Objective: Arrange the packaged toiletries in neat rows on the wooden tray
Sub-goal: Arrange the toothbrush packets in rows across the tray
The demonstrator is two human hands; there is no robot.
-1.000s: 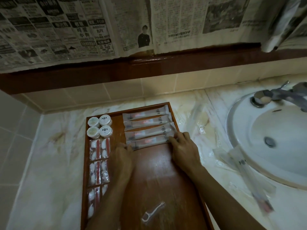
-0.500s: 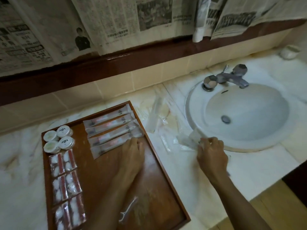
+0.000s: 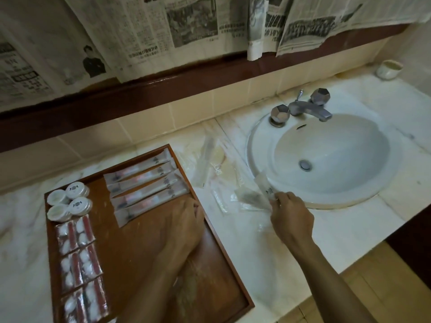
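wooden tray (image 3: 224, 257): lies on the marble counter (image 3: 338, 234), left of the sink (image 3: 331, 157).
sachets (image 3: 145, 186): four long clear packets in a slanted row at the tray's far right corner, side by side and touching.
round tubs (image 3: 68, 201): four white lidded tubs in a square at the tray's far left corner.
swab packs (image 3: 80, 262): clear packs with red strips in two columns down the tray's left edge, just below the tubs.
left hand (image 3: 184, 224): rests on the tray near its right edge, fingertips at the end of the nearest sachet; whether the fingers grasp it cannot be told.
right hand (image 3: 291, 217): on the counter at the sink's near rim, fingers curled and pinching a clear packet (image 3: 264, 187) that reaches up over the rim.
loose packets (image 3: 210, 164): more clear wrappers scattered on the counter between the tray and the sink.
faucet (image 3: 303, 107): at the sink's far rim.
cup (image 3: 389, 69): at the counter's far right corner.
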